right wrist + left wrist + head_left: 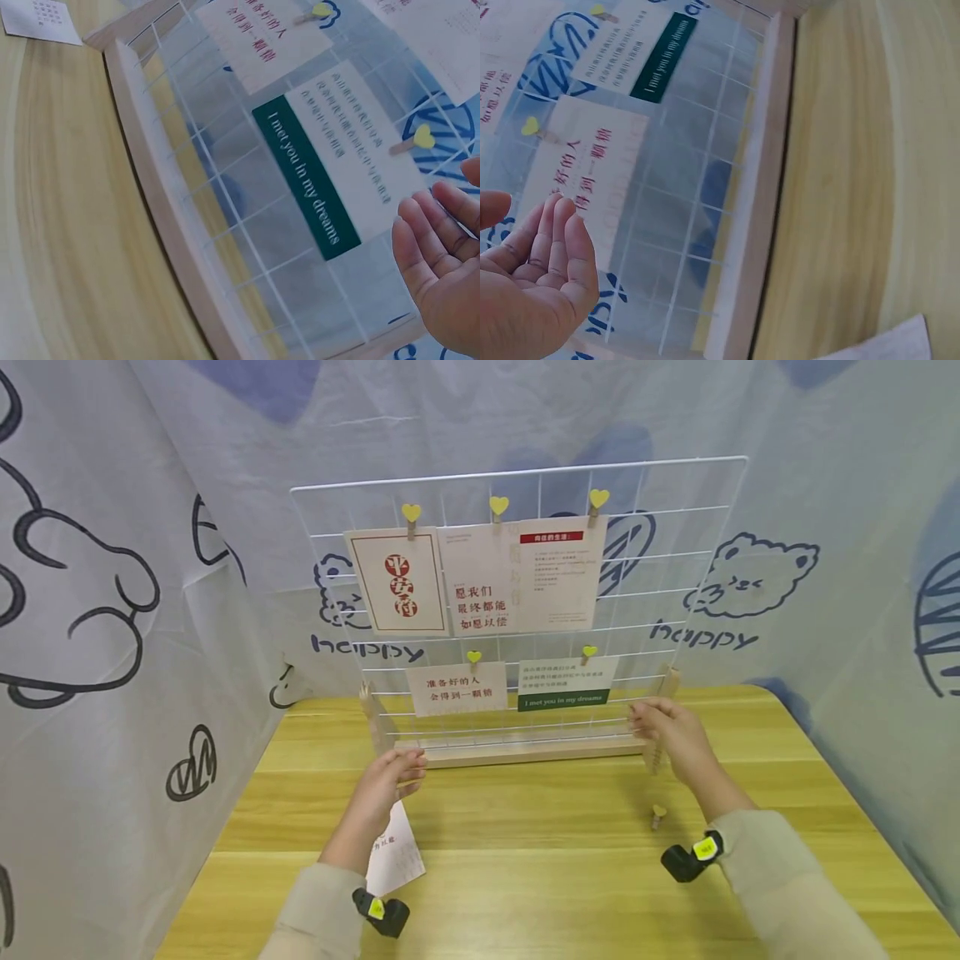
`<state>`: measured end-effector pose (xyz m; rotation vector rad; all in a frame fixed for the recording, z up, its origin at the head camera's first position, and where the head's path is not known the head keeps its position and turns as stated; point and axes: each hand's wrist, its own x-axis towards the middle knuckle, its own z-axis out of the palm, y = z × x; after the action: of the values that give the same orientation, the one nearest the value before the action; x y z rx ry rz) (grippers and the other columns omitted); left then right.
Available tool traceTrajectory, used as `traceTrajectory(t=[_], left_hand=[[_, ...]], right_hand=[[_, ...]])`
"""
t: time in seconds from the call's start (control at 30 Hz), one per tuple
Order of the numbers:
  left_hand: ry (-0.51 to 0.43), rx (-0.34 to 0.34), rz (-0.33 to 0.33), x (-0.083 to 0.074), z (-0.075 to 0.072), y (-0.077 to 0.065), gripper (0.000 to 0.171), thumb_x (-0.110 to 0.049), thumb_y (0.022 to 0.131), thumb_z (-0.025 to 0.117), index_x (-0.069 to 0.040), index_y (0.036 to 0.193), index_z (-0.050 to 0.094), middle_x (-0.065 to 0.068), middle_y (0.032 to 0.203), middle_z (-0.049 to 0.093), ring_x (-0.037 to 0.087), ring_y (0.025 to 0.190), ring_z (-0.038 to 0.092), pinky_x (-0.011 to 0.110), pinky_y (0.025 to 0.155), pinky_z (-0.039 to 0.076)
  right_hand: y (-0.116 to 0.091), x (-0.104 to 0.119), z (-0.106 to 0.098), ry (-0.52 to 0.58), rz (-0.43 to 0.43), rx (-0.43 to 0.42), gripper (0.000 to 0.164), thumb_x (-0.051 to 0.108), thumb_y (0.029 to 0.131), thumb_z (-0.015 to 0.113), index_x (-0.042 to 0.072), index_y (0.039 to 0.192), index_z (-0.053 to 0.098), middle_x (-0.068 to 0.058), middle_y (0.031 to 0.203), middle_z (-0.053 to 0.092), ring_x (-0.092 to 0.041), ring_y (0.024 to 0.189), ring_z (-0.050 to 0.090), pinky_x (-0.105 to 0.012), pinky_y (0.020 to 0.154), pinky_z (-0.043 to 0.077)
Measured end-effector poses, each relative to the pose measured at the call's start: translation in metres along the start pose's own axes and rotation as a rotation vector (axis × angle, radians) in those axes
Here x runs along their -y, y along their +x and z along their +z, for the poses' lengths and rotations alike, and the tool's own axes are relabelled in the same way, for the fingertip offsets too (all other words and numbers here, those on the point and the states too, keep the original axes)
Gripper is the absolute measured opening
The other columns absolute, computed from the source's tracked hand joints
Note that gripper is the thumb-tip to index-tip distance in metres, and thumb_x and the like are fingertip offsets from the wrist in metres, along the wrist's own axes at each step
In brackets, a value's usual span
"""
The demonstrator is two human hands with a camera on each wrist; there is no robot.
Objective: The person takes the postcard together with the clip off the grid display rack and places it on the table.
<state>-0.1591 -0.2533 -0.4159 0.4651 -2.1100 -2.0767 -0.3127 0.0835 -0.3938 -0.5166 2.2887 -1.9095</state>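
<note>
A white wire grid [540, 493] stands upright in a wooden base [525, 750]. Clipped along its upper part are a card with round red characters [401, 585], a card with large red text [476, 585] and a red-headed card [562, 577]. Below hang a white card with red text [457, 689] and a green-striped card [567, 683]. My left hand [382, 789], holding nothing, is in front of the base's left end, its fingers loosely bent. Beside the grid's right lower edge, my right hand [675, 735] is likewise relaxed, near the green-striped card [337, 165].
Yellow heart clothespins [498, 507] fasten the cards. One loose heart clothespin [657, 815] lies on the wooden table [540, 877] at the right. Another card [397, 856] lies partly under my left arm. A patterned cloth [847, 485] surrounds the table at the back and sides.
</note>
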Motion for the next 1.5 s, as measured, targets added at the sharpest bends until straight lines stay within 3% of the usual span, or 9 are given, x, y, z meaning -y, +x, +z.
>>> traceTrajectory(t=[0.23, 0.5, 0.63, 0.7, 0.8, 0.9, 1.13, 1.33, 1.5], left_hand=[[-0.05, 0.017, 0.028, -0.023, 0.01, 0.01, 0.031, -0.016, 0.091, 0.04, 0.007, 0.11, 0.048, 0.016, 0.103, 0.052, 0.016, 0.085, 0.052, 0.033, 0.081, 0.044], [-0.086, 0.076, 0.051, -0.042, 0.025, 0.019, 0.029, -0.015, 0.09, 0.042, 0.006, 0.11, 0.049, 0.009, 0.095, 0.053, 0.019, 0.084, 0.052, 0.035, 0.081, 0.043], [-0.085, 0.096, 0.06, -0.049, 0.033, 0.024, 0.03, -0.014, 0.09, 0.042, 0.005, 0.112, 0.049, 0.012, 0.099, 0.053, 0.022, 0.087, 0.052, 0.036, 0.083, 0.043], [-0.084, 0.105, 0.059, -0.051, 0.036, 0.026, 0.03, -0.015, 0.09, 0.042, 0.004, 0.112, 0.049, 0.012, 0.1, 0.053, 0.022, 0.089, 0.051, 0.035, 0.082, 0.043], [-0.087, 0.128, 0.06, -0.056, 0.041, 0.03, 0.032, -0.016, 0.09, 0.042, 0.005, 0.114, 0.047, 0.013, 0.103, 0.053, 0.021, 0.089, 0.051, 0.034, 0.082, 0.043], [-0.095, 0.141, 0.06, -0.061, 0.045, 0.033, 0.032, -0.016, 0.09, 0.042, 0.006, 0.114, 0.046, 0.014, 0.104, 0.052, 0.021, 0.089, 0.051, 0.031, 0.08, 0.043], [-0.098, 0.173, 0.082, -0.075, 0.054, 0.04, 0.035, -0.017, 0.091, 0.04, 0.007, 0.117, 0.043, 0.019, 0.111, 0.049, 0.021, 0.09, 0.051, 0.031, 0.082, 0.042], [-0.146, 0.196, 0.1, -0.083, 0.061, 0.047, 0.037, -0.017, 0.09, 0.043, 0.007, 0.118, 0.043, 0.023, 0.114, 0.045, 0.028, 0.097, 0.048, 0.042, 0.091, 0.036], [-0.157, 0.194, 0.116, -0.088, 0.067, 0.051, 0.036, -0.016, 0.09, 0.043, 0.008, 0.117, 0.044, 0.023, 0.113, 0.046, 0.027, 0.094, 0.049, 0.04, 0.089, 0.038]], right_hand=[[0.037, -0.033, -0.015, 0.181, -0.087, 0.066, 0.034, 0.027, 0.083, 0.057, -0.002, 0.101, 0.056, -0.014, 0.092, 0.059, -0.021, 0.08, 0.058, -0.032, 0.072, 0.049], [0.095, -0.076, -0.026, 0.174, -0.108, 0.11, 0.03, 0.023, 0.088, 0.05, 0.004, 0.11, 0.054, -0.011, 0.103, 0.058, -0.023, 0.085, 0.057, -0.032, 0.07, 0.049], [0.09, -0.048, -0.016, 0.178, -0.108, 0.106, 0.032, 0.025, 0.086, 0.053, 0.003, 0.109, 0.054, -0.01, 0.103, 0.059, -0.022, 0.086, 0.057, -0.031, 0.073, 0.048], [0.076, -0.022, -0.008, 0.15, -0.148, 0.089, 0.034, 0.027, 0.086, 0.052, 0.0, 0.107, 0.054, -0.01, 0.099, 0.059, -0.019, 0.084, 0.058, -0.029, 0.072, 0.048], [0.045, 0.035, 0.007, 0.084, -0.11, 0.056, 0.033, 0.024, 0.088, 0.05, -0.005, 0.103, 0.053, -0.009, 0.095, 0.06, -0.017, 0.083, 0.058, -0.031, 0.078, 0.047], [0.033, 0.061, 0.012, 0.067, -0.115, 0.038, 0.026, 0.018, 0.09, 0.045, -0.004, 0.1, 0.053, -0.003, 0.089, 0.06, -0.012, 0.079, 0.058, -0.026, 0.076, 0.047], [0.035, 0.082, 0.01, 0.086, -0.142, -0.005, 0.034, 0.019, 0.089, 0.047, -0.012, 0.105, 0.048, -0.002, 0.087, 0.06, -0.011, 0.077, 0.058, -0.023, 0.073, 0.048], [0.04, 0.096, 0.006, 0.179, -0.167, -0.014, 0.021, 0.02, 0.086, 0.053, 0.001, 0.094, 0.056, -0.004, 0.087, 0.061, -0.013, 0.077, 0.059, -0.02, 0.071, 0.048], [0.047, 0.106, 0.006, 0.173, -0.16, -0.052, 0.02, 0.021, 0.085, 0.054, 0.003, 0.093, 0.058, -0.007, 0.088, 0.061, -0.015, 0.078, 0.058, -0.021, 0.07, 0.048]])
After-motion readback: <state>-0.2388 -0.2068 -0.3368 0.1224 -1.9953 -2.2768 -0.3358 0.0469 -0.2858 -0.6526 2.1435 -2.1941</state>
